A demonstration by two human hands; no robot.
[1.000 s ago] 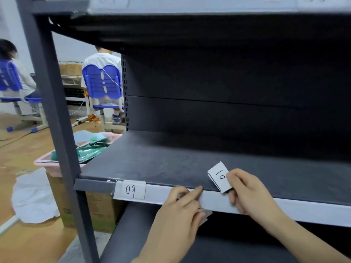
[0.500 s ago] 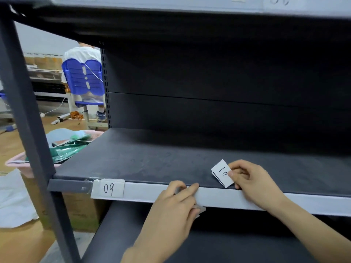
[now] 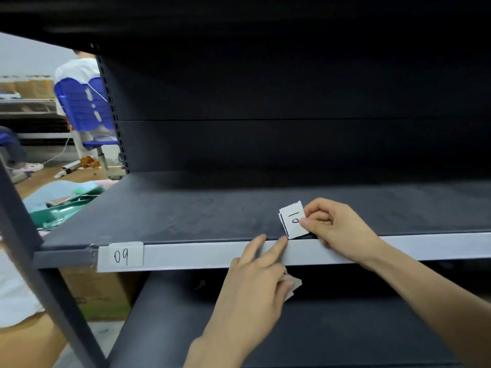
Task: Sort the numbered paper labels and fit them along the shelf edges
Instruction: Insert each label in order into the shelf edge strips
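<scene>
A dark shelf [image 3: 202, 208] has a pale grey strip [image 3: 191, 254] along its front edge. A paper label marked 09 [image 3: 125, 255] sits in the strip at its left end. My right hand [image 3: 337, 227] pinches a small stack of white labels [image 3: 293, 220], the top one marked 10 and turned on its side, just above the strip. My left hand [image 3: 255, 282] lays two straight fingers on the strip right under that stack, while its lower fingers hold more paper labels [image 3: 292, 285] below the shelf edge.
A dark upright post [image 3: 24, 224] stands at the left. Beyond it are a pink basket of green and blue bags [image 3: 66, 200], a cardboard box [image 3: 98, 293] and white paper on the floor [image 3: 16, 296]. A person sits on a blue chair [image 3: 85, 102] behind.
The view has dropped and closed in on the shelf. My right hand has brought the label stack down closer to the strip and turned it more sideways. My left fingers stay on the strip.
</scene>
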